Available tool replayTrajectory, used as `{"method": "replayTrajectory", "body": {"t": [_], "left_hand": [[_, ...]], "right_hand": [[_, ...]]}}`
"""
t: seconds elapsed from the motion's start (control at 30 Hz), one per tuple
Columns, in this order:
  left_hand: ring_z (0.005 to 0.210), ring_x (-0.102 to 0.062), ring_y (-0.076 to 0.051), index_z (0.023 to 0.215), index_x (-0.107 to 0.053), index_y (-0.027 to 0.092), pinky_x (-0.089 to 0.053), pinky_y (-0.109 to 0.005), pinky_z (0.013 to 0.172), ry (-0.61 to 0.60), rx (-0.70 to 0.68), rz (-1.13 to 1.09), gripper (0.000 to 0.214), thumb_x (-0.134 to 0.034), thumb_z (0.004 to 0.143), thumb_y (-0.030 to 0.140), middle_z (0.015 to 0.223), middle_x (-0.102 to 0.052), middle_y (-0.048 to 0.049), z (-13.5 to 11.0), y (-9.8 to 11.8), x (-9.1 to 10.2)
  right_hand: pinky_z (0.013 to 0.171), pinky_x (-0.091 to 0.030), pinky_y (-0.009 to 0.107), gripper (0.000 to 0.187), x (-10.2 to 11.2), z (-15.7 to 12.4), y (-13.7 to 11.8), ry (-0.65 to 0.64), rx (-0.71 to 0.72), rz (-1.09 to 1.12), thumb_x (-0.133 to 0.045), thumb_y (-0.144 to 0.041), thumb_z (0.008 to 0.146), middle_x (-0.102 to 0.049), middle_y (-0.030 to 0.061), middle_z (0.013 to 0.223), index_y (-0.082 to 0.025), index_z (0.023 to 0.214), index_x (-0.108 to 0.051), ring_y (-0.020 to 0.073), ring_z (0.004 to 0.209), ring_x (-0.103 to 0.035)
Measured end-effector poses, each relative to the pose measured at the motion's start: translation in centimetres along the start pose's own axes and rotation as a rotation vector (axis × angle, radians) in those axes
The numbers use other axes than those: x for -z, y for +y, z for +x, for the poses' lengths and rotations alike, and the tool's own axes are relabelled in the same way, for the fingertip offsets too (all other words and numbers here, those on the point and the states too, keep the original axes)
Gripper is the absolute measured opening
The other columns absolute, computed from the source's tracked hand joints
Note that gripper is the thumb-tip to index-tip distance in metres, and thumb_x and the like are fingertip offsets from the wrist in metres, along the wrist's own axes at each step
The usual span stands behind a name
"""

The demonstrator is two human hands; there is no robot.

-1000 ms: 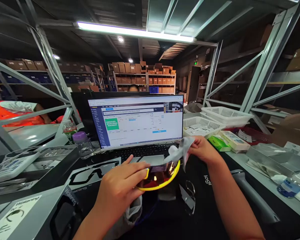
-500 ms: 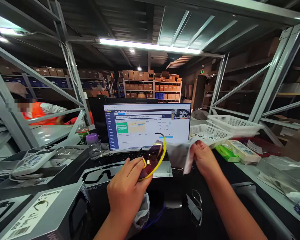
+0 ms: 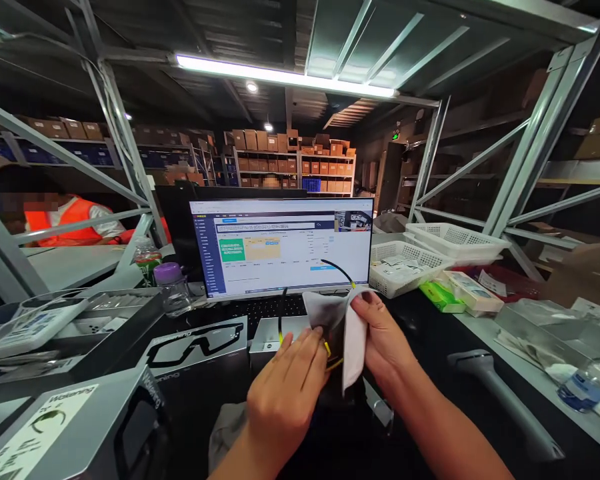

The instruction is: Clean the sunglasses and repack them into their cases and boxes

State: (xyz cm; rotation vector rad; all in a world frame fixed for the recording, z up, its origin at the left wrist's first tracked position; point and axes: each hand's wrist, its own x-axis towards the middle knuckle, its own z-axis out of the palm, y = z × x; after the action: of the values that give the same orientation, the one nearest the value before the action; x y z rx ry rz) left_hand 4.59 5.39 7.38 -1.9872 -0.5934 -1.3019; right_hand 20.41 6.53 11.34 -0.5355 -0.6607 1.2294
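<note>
My left hand (image 3: 289, 383) is closed around yellow-framed sunglasses (image 3: 336, 341), its fingers lying over one side of the frame. Both black temple tips stick up above my hands. A pale grey-white cloth (image 3: 355, 343) is pinched in my right hand (image 3: 384, 333) and folded over the far side of the glasses, hiding much of the lens. Below the hands on the black worktop lies a clear pair of lens inserts (image 3: 381, 410), partly covered. Grey fabric (image 3: 226, 427), perhaps a pouch, shows beside my left wrist.
Ahead stands a monitor (image 3: 280, 260) with a keyboard (image 3: 270, 307) before it. Glasses boxes (image 3: 80, 427) and a purple-lidded jar (image 3: 174, 297) are at left. A barcode scanner (image 3: 505, 403), white baskets (image 3: 405, 267) and a bottle (image 3: 583, 387) are at right. A person in an orange vest (image 3: 75, 223) sits beyond.
The cloth and the sunglasses, held apart before, are now together, with the cloth wrapped over the lens. The glasses have turned so both temples point up. My view has shifted slightly right.
</note>
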Motion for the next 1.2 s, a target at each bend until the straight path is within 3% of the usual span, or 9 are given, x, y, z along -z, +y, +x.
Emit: {"method": "replayTrajectory", "body": {"t": [0.2,0.3,0.47,0.57,0.67,0.77,0.9,1.03,1.2], "left_hand": [[0.093,-0.075,-0.027,0.103,-0.07,0.006,-0.056,-0.04,0.092,-0.017,0.042,0.131,0.017,-0.062,0.09,-0.001,0.105,-0.077,-0.0135,-0.4,-0.6,0.3],[0.089,-0.075,-0.024,0.103,-0.07,0.007,-0.057,-0.038,0.091,0.009,0.043,0.136,0.017,-0.063,0.089,-0.001,0.1,-0.078,-0.0125,-0.4,-0.8,0.4],[0.094,-0.074,-0.022,0.105,-0.068,0.011,-0.054,-0.037,0.099,-0.025,0.047,0.008,0.014,-0.058,0.095,0.009,0.104,-0.078,-0.0092,-0.1,-0.4,0.1],[0.086,-0.074,-0.022,0.101,-0.067,0.018,-0.056,-0.038,0.095,-0.095,0.219,-0.023,0.011,-0.058,0.097,0.023,0.102,-0.077,-0.0049,-0.1,-0.6,-0.1],[0.075,-0.072,-0.017,0.093,-0.065,0.023,-0.057,-0.031,0.079,-0.117,0.453,-0.087,0.005,-0.06,0.092,0.024,0.09,-0.075,0.0019,0.0,-1.4,0.1],[0.072,-0.068,-0.015,0.09,-0.065,0.024,-0.051,-0.024,0.064,-0.099,0.607,-0.146,0.005,-0.066,0.087,0.027,0.085,-0.071,0.0033,0.3,-2.4,0.5],[0.076,-0.065,-0.015,0.089,-0.066,0.023,-0.049,-0.024,0.07,-0.06,0.807,-0.272,0.014,-0.074,0.081,0.031,0.086,-0.07,0.0028,0.7,-2.9,0.6],[0.077,-0.067,-0.017,0.091,-0.066,0.023,-0.05,-0.026,0.069,-0.077,0.825,-0.245,0.014,-0.074,0.082,0.029,0.088,-0.071,0.0016,0.4,-2.9,0.0],[0.097,-0.073,-0.023,0.11,-0.063,0.022,-0.056,-0.03,0.076,-0.124,0.584,-0.019,0.025,-0.06,0.087,0.013,0.112,-0.074,-0.0056,-0.8,-1.6,-1.3]], "right_hand": [[0.073,-0.052,0.029,0.033,-0.2,-1.4,3.5,-0.007,0.1,-0.004,-0.095,-0.027,0.053,-0.073,-0.0016,0.077,-0.023,0.076,-0.072,0.0163,0.072,-0.063],[0.072,-0.052,0.028,0.033,-0.4,-2.1,4.2,-0.03,0.073,-0.06,-0.096,-0.022,0.049,-0.073,-0.0006,0.074,-0.021,0.073,-0.073,0.0157,0.071,-0.062],[0.069,-0.05,0.028,0.042,0.7,0.6,1.2,0.001,-0.042,-0.013,-0.097,-0.033,0.049,-0.07,-0.0024,0.074,-0.022,0.077,-0.069,0.0154,0.067,-0.061],[0.057,-0.041,0.025,0.048,2.5,3.2,-0.6,-0.1,-0.114,-0.18,-0.095,-0.043,0.055,-0.058,-0.0053,0.061,-0.02,0.064,-0.054,0.011,0.055,-0.049],[0.052,-0.029,0.022,0.064,4.8,5.0,-2.8,-0.188,0.022,-0.493,-0.094,-0.046,0.058,-0.043,-0.0081,0.054,-0.021,0.054,-0.035,0.0074,0.051,-0.035],[0.054,-0.028,0.023,0.067,7.1,5.9,-5.7,-0.136,0.237,-0.684,-0.09,-0.053,0.061,-0.04,-0.0077,0.055,-0.022,0.055,-0.031,0.0089,0.055,-0.034],[0.054,-0.027,0.023,0.066,8.6,6.0,-8.0,-0.123,0.305,-0.825,-0.085,-0.058,0.067,-0.033,-0.0081,0.054,-0.022,0.056,-0.031,0.0095,0.055,-0.029],[0.054,-0.028,0.023,0.066,6.6,4.6,-5.3,-0.177,0.289,-0.804,-0.082,-0.06,0.067,-0.031,-0.0076,0.055,-0.022,0.056,-0.029,0.0096,0.055,-0.028],[0.053,-0.029,0.023,0.05,2.4,1.1,1.4,-0.31,0.353,-0.915,-0.069,-0.048,0.082,-0.03,-0.0069,0.055,-0.022,0.056,-0.035,0.0098,0.054,-0.03]]}}
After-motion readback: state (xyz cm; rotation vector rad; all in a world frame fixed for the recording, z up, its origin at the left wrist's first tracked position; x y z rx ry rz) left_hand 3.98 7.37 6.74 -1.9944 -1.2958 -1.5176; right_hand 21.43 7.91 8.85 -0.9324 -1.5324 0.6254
